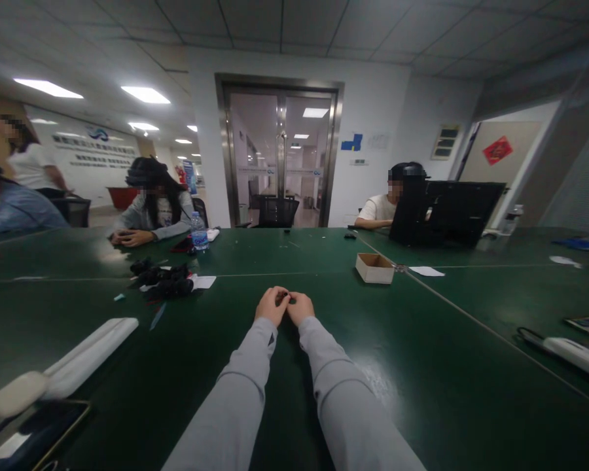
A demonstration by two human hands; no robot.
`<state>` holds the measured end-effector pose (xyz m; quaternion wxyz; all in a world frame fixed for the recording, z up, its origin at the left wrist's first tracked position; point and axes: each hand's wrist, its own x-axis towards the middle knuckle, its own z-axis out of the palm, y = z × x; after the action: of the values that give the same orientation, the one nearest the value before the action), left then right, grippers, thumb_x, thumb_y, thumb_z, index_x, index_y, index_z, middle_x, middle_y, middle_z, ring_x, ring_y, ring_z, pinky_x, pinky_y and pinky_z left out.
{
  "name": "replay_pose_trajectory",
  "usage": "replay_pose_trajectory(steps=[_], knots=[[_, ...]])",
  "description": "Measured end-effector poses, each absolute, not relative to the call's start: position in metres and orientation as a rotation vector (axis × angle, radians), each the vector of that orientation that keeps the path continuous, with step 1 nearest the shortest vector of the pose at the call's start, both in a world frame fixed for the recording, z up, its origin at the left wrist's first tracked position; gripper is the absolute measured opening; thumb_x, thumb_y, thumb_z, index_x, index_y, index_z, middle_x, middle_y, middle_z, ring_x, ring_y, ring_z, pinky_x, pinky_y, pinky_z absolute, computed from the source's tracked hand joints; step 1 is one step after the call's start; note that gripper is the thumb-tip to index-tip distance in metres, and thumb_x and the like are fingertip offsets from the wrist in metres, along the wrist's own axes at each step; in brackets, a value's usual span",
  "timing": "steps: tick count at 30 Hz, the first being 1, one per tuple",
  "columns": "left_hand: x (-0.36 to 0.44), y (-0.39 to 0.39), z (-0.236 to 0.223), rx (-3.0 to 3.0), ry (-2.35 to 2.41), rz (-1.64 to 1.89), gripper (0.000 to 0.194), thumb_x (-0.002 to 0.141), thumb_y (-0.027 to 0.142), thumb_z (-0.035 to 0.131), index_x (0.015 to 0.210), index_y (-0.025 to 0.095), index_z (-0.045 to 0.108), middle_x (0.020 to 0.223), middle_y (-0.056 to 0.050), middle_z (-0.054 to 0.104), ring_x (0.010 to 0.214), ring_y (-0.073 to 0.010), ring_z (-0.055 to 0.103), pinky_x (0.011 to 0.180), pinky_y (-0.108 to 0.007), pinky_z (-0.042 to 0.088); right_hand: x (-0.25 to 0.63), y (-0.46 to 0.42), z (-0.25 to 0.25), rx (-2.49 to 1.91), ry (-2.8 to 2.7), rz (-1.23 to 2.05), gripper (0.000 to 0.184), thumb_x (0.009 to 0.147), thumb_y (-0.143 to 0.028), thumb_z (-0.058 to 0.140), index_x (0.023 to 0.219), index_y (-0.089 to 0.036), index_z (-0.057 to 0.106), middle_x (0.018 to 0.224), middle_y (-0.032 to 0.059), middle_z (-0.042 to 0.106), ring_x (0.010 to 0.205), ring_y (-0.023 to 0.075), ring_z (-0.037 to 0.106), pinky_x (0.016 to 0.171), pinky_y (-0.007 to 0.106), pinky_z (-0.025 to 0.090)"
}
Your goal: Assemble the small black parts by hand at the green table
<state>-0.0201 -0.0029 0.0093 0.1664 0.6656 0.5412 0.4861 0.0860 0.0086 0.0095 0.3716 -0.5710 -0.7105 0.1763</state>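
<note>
Green tabletop (201, 373), glossy and divided by pale seams, fills the lower part of the head view. Both forearms, in grey sleeves, reach forward over it. The left hand (271, 306) and the right hand (301, 307) meet at the fingertips near the middle of the view. Fingers of both hands are curled inward, with the tips drawn close together. A small dark item (286, 295) shows where the fingertips meet, above the tabletop; its kind is too small to determine. Which hand bears it, and how firmly either set of fingers is closed, cannot be told.

Beyond the hands and to their right stands an open cardboard box (374, 272), pale outside and brown inside. A sheet of white paper (427, 271) lies flat to the right of the box. Beyond the hands and to the left is a pile of black gear (164, 281), with white paper (205, 282) beside it. A clear bottle with a blue label (199, 237) stands upright behind the pile.

Near left: a long white bar (95, 353), a pale rounded object (19, 394) against its near end, and a dark phone (53, 435) at the view's edge. Across the table, a person in dark headgear (150, 196) sits with hands together on the surface; another person (379, 208) sits partly behind black monitors (446, 212).
</note>
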Motion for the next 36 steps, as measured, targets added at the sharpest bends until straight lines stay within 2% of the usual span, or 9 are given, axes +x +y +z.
replay_pose_trajectory(steps=[7, 13, 22, 27, 32, 36], knots=[[-0.016, 0.009, 0.009, 1.913, 1.576, 1.317, 0.013, 0.069, 0.021, 0.055, 0.082, 0.022, 0.058, 0.084, 0.0, 0.055, 0.07, -0.0097, 0.055, 0.066, -0.023, 0.044, 0.09, 0.014, 0.011, -1.416, -1.845, 0.513, 0.028, 0.066, -0.012, 0.05, 0.087, -0.017, 0.067, 0.082, 0.0044, 0.066, 0.076, 0.0151, 0.059, 0.067, 0.02, 0.042], [-0.013, 0.0, 0.013, 1.876, 1.613, 1.306, 0.014, 0.07, 0.022, 0.055, 0.084, 0.021, 0.057, 0.085, 0.0, 0.056, 0.071, -0.0112, 0.056, 0.066, -0.024, 0.044, 0.093, 0.015, 0.006, -1.484, -1.771, 0.537, 0.02, 0.064, -0.012, 0.052, 0.077, -0.016, 0.067, 0.073, 0.0034, 0.063, 0.065, 0.0133, 0.056, 0.059, 0.021, 0.042], [-0.005, -0.003, 0.017, 1.807, 1.651, 1.438, 0.015, 0.074, 0.026, 0.05, 0.087, 0.022, 0.057, 0.087, -0.001, 0.055, 0.076, -0.0115, 0.057, 0.072, -0.026, 0.046, 0.093, 0.029, 0.002, -1.258, -1.748, 0.482, 0.017, 0.064, -0.014, 0.051, 0.075, -0.016, 0.064, 0.075, 0.0027, 0.062, 0.075, 0.0138, 0.055, 0.07, 0.022, 0.042], [-0.013, 0.001, 0.011, 1.748, 1.642, 1.58, 0.018, 0.071, 0.027, 0.052, 0.086, 0.021, 0.058, 0.087, -0.002, 0.056, 0.077, -0.0131, 0.057, 0.075, -0.029, 0.047, 0.086, 0.028, 0.005, -1.188, -1.749, 0.538, 0.012, 0.065, -0.021, 0.053, 0.073, -0.018, 0.06, 0.077, 0.001, 0.061, 0.075, 0.013, 0.054, 0.07, 0.022, 0.042], [-0.02, -0.001, 0.006, 1.56, 1.546, 1.656, 0.024, 0.066, 0.034, 0.056, 0.083, 0.018, 0.058, 0.087, -0.004, 0.058, 0.074, -0.0149, 0.059, 0.071, -0.03, 0.05, 0.083, 0.017, 0.009, -1.173, -1.717, 0.594, 0.01, 0.066, -0.025, 0.053, 0.068, -0.018, 0.059, 0.072, 0.0006, 0.059, 0.072, 0.0133, 0.054, 0.069, 0.023, 0.043], [-0.017, -0.004, 0.008, 1.504, 1.504, 1.674, 0.03, 0.064, 0.035, 0.059, 0.088, 0.018, 0.057, 0.087, -0.004, 0.059, 0.071, -0.0144, 0.06, 0.069, -0.029, 0.05, 0.081, 0.011, 0.01, -1.188, -1.609, 0.779, 0.011, 0.064, -0.026, 0.055, 0.07, -0.017, 0.058, 0.069, 0.0004, 0.06, 0.068, 0.0127, 0.055, 0.063, 0.023, 0.046]])
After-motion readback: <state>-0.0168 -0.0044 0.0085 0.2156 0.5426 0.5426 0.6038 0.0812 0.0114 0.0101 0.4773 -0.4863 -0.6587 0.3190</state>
